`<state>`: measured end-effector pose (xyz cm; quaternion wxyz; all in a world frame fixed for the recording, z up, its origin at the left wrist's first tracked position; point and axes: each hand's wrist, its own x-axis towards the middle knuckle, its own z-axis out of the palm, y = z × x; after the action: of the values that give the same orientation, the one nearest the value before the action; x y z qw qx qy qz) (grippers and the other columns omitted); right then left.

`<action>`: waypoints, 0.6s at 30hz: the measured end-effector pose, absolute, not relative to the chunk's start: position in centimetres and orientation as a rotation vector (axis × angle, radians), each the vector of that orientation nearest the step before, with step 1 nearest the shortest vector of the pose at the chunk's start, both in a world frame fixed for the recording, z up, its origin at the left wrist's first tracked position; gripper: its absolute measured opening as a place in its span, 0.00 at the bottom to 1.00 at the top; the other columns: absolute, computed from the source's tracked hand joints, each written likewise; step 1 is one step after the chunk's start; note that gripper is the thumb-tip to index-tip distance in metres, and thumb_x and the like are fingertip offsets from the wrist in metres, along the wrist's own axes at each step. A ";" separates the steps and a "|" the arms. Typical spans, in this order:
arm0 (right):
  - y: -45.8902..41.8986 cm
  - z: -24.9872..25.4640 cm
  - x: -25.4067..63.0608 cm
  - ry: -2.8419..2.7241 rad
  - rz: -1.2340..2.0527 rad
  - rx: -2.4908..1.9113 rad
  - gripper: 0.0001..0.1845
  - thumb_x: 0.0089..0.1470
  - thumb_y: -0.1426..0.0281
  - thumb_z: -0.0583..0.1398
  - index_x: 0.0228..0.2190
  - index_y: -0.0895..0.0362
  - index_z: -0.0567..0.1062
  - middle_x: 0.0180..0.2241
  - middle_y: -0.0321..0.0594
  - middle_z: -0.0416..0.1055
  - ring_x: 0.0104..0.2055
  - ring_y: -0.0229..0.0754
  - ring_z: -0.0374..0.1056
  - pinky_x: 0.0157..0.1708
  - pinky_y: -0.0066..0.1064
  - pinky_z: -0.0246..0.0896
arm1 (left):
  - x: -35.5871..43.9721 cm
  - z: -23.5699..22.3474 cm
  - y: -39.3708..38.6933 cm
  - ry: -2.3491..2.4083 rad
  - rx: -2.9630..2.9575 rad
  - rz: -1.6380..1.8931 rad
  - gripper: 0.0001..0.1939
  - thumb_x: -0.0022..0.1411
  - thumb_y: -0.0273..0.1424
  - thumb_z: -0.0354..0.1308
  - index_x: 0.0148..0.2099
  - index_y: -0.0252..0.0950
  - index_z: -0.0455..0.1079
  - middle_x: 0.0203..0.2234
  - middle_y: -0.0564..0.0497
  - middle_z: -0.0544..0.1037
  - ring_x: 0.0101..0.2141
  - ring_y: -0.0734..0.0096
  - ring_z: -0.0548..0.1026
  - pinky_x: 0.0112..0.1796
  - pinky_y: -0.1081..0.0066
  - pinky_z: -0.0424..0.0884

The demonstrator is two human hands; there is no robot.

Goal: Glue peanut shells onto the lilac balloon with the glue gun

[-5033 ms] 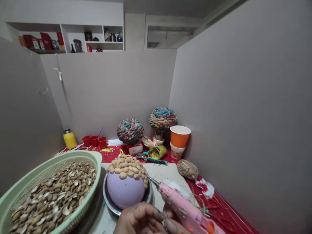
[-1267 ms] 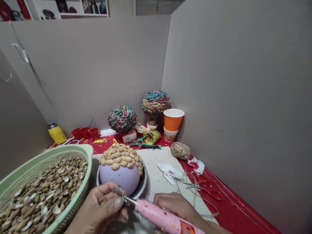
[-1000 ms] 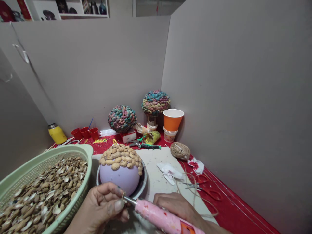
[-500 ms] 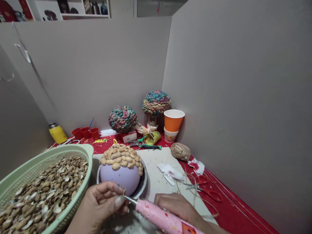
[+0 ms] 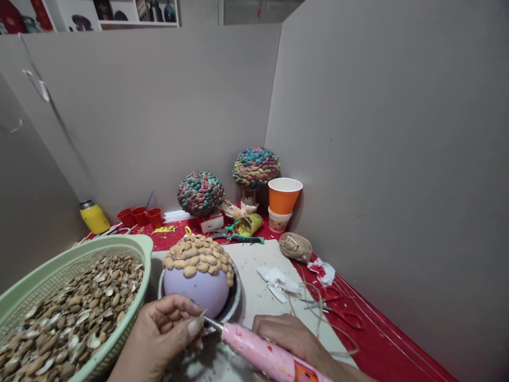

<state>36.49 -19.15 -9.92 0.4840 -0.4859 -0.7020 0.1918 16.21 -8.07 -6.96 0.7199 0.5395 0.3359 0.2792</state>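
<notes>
In my left hand (image 5: 163, 331) a small peanut shell (image 5: 202, 317) is pinched between thumb and fingers, mostly hidden by them. My right hand (image 5: 288, 337) is wrapped round a pink hot glue gun (image 5: 254, 347). Its metal nozzle (image 5: 213, 322) points left and meets the edge of the shell. Just beyond both hands, a lilac balloon (image 5: 194, 292) rests in a round metal bowl (image 5: 237, 302). Rows of peanut shells (image 5: 201, 254) cover the balloon's upper part, while its lower side is bare.
A green basket (image 5: 145, 249) of loose shells stands at left. Behind are two coloured shell-covered balls (image 5: 201, 193), red cups (image 5: 139, 216), pliers (image 5: 242, 240) and an orange cup (image 5: 283, 197). Twine (image 5: 295, 246), crumpled tissue (image 5: 278, 281) and red-handled scissors (image 5: 345, 317) lie at right.
My left fingers have turned the shell slightly against the nozzle. The glue gun and my right hand stay almost in place, and the balloon has not moved.
</notes>
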 end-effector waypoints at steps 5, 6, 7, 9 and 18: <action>-19.0 -10.6 36.6 -1.803 0.371 -1.181 0.22 0.57 0.55 0.54 0.20 0.54 0.55 0.18 0.29 0.53 0.17 0.32 0.50 0.17 0.26 0.45 | 16.3 -6.9 -8.0 0.766 1.200 0.631 0.16 0.43 0.37 0.74 0.30 0.33 0.76 0.19 0.54 0.77 0.21 0.77 0.70 0.26 0.78 0.65; -19.0 -10.7 36.7 -1.806 0.360 -1.175 0.22 0.58 0.55 0.53 0.20 0.54 0.55 0.18 0.29 0.53 0.17 0.32 0.50 0.17 0.26 0.45 | 16.4 -6.9 -8.0 0.773 1.200 0.627 0.16 0.42 0.37 0.74 0.30 0.33 0.76 0.19 0.54 0.77 0.21 0.77 0.70 0.26 0.78 0.65; -18.9 -10.8 36.7 -1.809 0.336 -1.161 0.23 0.59 0.54 0.53 0.20 0.54 0.55 0.17 0.29 0.53 0.17 0.32 0.50 0.16 0.25 0.44 | 16.4 -6.8 -8.0 0.779 1.205 0.622 0.16 0.42 0.38 0.74 0.30 0.33 0.76 0.19 0.54 0.77 0.21 0.77 0.70 0.26 0.78 0.65; -18.9 -11.0 36.7 -1.821 0.270 -1.134 0.24 0.60 0.53 0.52 0.20 0.54 0.55 0.17 0.28 0.52 0.16 0.31 0.48 0.15 0.25 0.43 | 16.5 -6.7 -8.0 0.783 1.219 0.614 0.16 0.42 0.38 0.74 0.29 0.33 0.76 0.18 0.54 0.77 0.21 0.77 0.71 0.25 0.78 0.65; -18.6 -12.4 37.1 -1.865 0.089 -1.086 0.23 0.62 0.54 0.51 0.21 0.54 0.56 0.17 0.27 0.51 0.17 0.31 0.49 0.15 0.25 0.43 | 17.0 -6.1 -9.1 0.849 1.238 0.763 0.17 0.37 0.38 0.75 0.26 0.33 0.76 0.17 0.54 0.77 0.20 0.76 0.70 0.25 0.78 0.66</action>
<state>37.08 -18.59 -12.43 0.4713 -0.4436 -0.7615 0.0362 17.04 -9.14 -6.07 0.6659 0.5484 0.3763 0.3379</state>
